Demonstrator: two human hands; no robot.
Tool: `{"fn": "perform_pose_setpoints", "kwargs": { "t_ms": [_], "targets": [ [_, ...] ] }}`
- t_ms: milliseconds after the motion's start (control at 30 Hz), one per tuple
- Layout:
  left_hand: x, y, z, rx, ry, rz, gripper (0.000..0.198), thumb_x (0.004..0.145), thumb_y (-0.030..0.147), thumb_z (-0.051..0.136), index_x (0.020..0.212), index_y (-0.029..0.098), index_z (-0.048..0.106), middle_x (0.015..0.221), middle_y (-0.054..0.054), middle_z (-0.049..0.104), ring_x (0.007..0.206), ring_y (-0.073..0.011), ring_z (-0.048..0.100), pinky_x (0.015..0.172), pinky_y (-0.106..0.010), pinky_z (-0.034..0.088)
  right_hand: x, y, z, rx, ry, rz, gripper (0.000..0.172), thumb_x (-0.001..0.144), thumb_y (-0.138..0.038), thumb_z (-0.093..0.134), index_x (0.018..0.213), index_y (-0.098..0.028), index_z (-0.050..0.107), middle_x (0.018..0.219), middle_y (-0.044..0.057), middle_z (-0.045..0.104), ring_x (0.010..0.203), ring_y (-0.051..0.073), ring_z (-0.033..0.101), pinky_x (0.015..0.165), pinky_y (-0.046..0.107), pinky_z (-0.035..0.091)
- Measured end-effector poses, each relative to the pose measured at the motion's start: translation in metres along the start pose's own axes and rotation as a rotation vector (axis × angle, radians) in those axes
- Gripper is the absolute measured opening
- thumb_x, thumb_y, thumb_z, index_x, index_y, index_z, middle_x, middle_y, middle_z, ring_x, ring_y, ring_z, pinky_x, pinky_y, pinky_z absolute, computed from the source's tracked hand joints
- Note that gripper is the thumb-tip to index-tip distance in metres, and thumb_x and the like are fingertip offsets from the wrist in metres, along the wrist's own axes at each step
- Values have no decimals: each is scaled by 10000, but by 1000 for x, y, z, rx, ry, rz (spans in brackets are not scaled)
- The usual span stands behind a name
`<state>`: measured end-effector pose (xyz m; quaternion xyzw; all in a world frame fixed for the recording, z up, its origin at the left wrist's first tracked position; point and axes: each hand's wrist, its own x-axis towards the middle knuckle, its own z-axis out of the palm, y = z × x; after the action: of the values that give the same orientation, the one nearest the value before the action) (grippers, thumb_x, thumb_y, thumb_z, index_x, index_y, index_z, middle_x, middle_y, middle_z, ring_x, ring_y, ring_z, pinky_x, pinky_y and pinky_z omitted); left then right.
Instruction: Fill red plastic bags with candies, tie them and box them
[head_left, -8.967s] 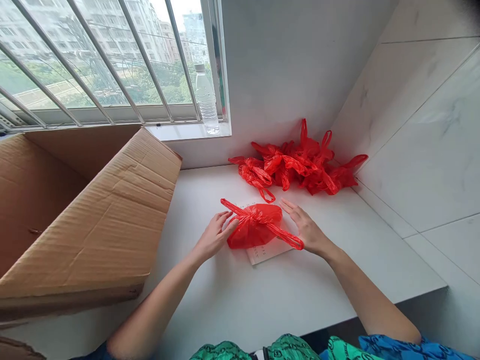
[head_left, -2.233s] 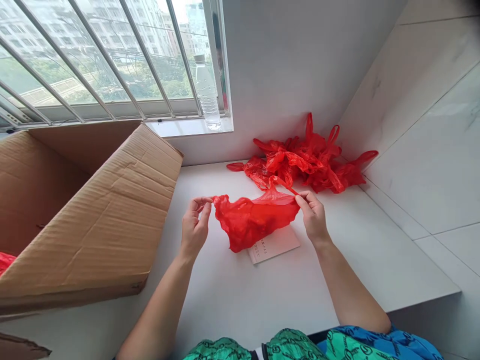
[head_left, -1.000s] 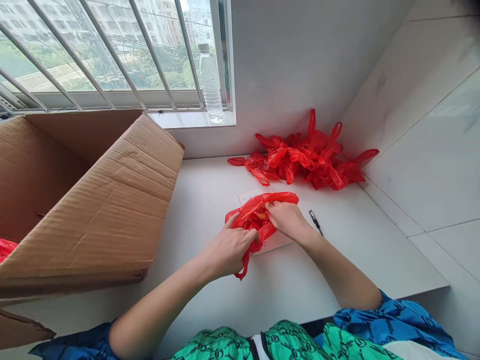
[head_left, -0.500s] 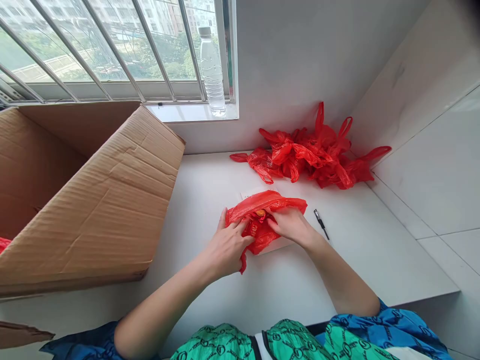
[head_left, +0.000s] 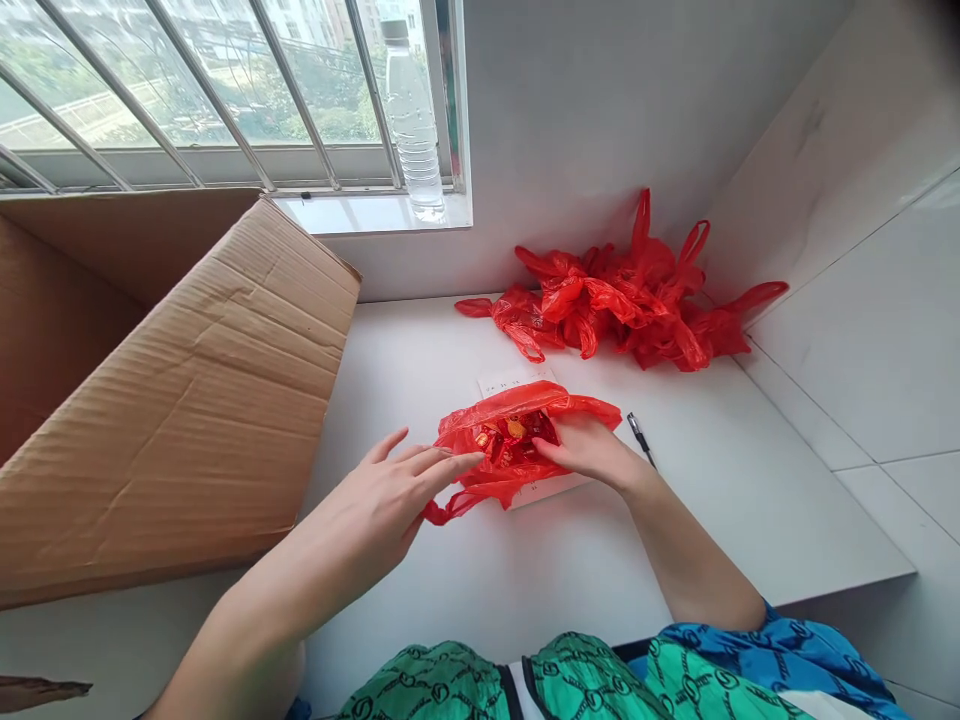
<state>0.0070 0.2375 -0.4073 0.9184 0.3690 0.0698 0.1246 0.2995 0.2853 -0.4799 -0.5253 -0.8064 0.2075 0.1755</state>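
Observation:
A red plastic bag (head_left: 480,490) lies on the white table with its mouth spread wide. Inside it show several small red-and-gold wrapped pieces (head_left: 514,430) that look like sweets. My right hand (head_left: 589,448) reaches into the bag's right side; its thumb shows, while the other fingers are hidden by the plastic, so I cannot tell whether it grips anything. At the bag's left edge hovers my left hand (head_left: 397,490), fingers stretched out and nothing held. Under the bag lies a white sheet of paper (head_left: 540,490) with some writing.
A large open cardboard box (head_left: 225,400) stands on the left. Several red plastic bags (head_left: 622,300) are heaped against the back wall. A pen (head_left: 640,438) lies right of my right hand. A water bottle (head_left: 416,130) stands on the windowsill by the metal bars.
My left hand has drawn back to the left, off the bag's front. The bag's mouth is wider, with more of the wrapped pieces showing. My right hand stays in the bag.

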Motion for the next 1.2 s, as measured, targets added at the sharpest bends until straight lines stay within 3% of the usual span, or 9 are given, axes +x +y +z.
{"fn": "perform_pose_setpoints", "kwargs": {
  "t_ms": [167,267,367,433,633,800,967,1033,1200],
  "targets": [
    [10,19,-11,-13,45,80,639,872,60,405,1425,375,454,1388,-1,591,1267,-203,562,1206,-484,279,-2,1,1,52,37,-57,362,887,-200,517,1244,-239,563,1244,70,658,1141,253,614,923,362,506],
    [28,37,-3,-108,-31,184,545,817,105,492,1305,334,573,1366,-21,604,1245,-230,578,1204,-472,274,1,-1,-3,55,87,-16,265,929,-253,490,1164,-242,610,1175,59,688,1095,242,633,893,357,513],
    [46,40,16,-112,-104,110,277,835,150,478,1008,245,671,990,-22,732,916,-204,696,1166,-466,302,2,0,-10,170,88,72,256,977,-337,428,1001,-230,660,1019,38,727,970,228,670,818,341,530],
    [54,33,27,-48,-108,-1,244,914,198,404,846,215,637,734,0,692,700,-182,675,1120,-474,333,2,2,-16,292,79,112,321,993,-358,387,929,-223,671,947,25,735,918,221,682,799,334,535],
    [68,8,38,166,73,-210,302,998,286,301,950,190,583,474,44,532,454,-181,535,1031,-455,379,2,-2,-21,478,149,105,300,977,-425,468,1132,-272,675,1112,20,732,1078,235,667,904,350,527],
    [75,6,40,195,75,-191,213,913,350,502,1046,192,556,671,6,649,566,-192,612,1002,-439,395,2,-1,-15,429,206,212,298,944,-499,526,1016,-261,690,999,31,748,978,243,696,863,372,550],
    [79,6,45,220,109,-168,664,845,435,660,1406,204,391,1094,-90,672,800,-211,677,1112,-484,302,8,11,-5,703,161,121,311,999,-454,414,1101,-239,615,1129,47,698,978,199,699,875,348,569],
    [80,4,49,211,109,-156,687,856,442,663,1440,227,369,1158,-97,654,845,-212,680,1144,-518,252,9,17,-3,605,157,126,293,1006,-405,386,1080,-232,610,1062,47,707,960,204,696,849,347,569],
    [78,-1,60,200,64,-105,465,885,413,628,1307,239,543,1022,-59,669,844,-213,676,1160,-576,214,8,26,0,200,191,181,298,989,-259,331,939,-224,622,884,52,737,883,220,694,759,332,549]
  ]
}}
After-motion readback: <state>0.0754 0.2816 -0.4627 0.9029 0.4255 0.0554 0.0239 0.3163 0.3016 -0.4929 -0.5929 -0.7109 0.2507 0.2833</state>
